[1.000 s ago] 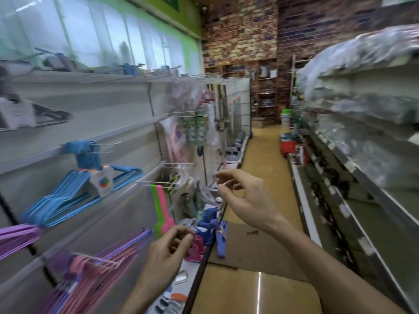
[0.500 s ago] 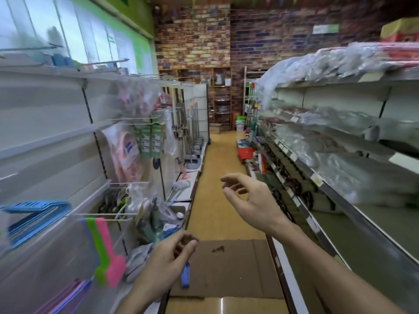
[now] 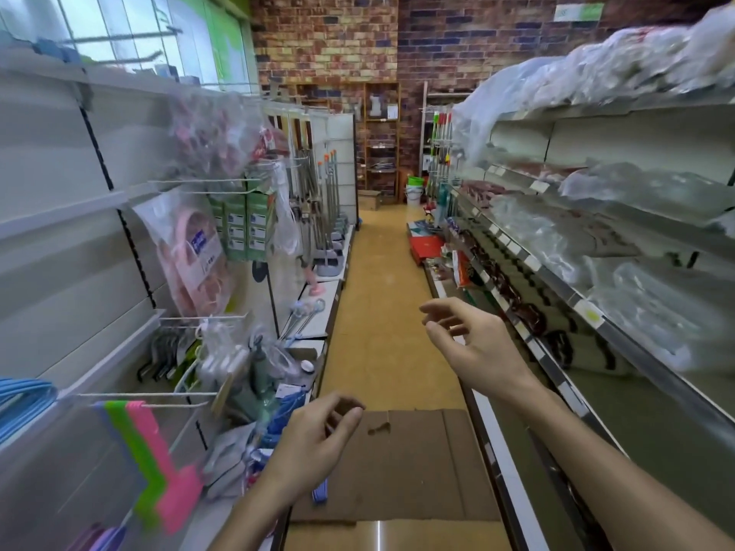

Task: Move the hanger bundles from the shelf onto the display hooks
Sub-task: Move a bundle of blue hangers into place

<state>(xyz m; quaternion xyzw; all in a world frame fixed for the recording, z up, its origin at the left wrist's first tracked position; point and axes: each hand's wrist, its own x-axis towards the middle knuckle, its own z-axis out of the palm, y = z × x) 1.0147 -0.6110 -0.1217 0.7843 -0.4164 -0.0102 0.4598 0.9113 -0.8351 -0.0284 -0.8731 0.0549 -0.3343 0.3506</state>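
Observation:
I look down a shop aisle. A bundle of blue hangers (image 3: pixel 20 403) hangs at the far left edge on the white display wall. Purple hangers (image 3: pixel 95 536) peek in at the bottom left corner. Wire display hooks (image 3: pixel 151 400) stick out from the left wall. My left hand (image 3: pixel 314 443) is held low over the aisle beside the left base shelf, fingers loosely curled and holding nothing. My right hand (image 3: pixel 473 344) is raised in mid-aisle, fingers apart and empty. Neither hand touches any hanger.
Green and pink plastic items (image 3: pixel 159 467) hang on a hook at lower left. Bagged goods (image 3: pixel 187 248) hang further along the left wall. A flat cardboard sheet (image 3: pixel 413 463) lies on the floor. Metal shelves (image 3: pixel 596 324) with plastic-wrapped goods line the right side.
The view has swung right, away from the hanger wall and down the aisle. The blue and purple hanger bundles slid to the left edge. Both hands stay empty.

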